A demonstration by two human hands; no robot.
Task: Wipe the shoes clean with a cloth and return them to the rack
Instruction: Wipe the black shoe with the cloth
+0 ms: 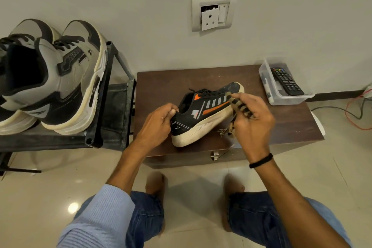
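Starting closest in, two denim-clad knees [145, 213] frame the bare floor [60, 177], so the person sits right up against the front edge of the desk [285, 125] with both arms reaching in. Left hand [159, 122] first: thumb and fingers pinch the heel collar of the black-and-orange shoe [201, 116], and that looks like the anchor, stopping the shoe from skating away under the rubbing. Right hand [252, 119] is curled round a striped cloth [241, 107], pressing it to the shoe's side near the toe, with a frayed tail hanging just off the sole. The shoe sits at the middle of the desk near the front edge, heel towards the left, toe pointing to the far right, its flank turned up for the cloth. Wiping is my read, mid-job. Further back, a clear tub [266, 88] holding a remote [286, 81] occupies the far right corner, well apart. Off the left edge stands the rack [112, 106], a grey-and-black pair [66, 78] on its top shelf. Beyond, a wall socket [214, 13].
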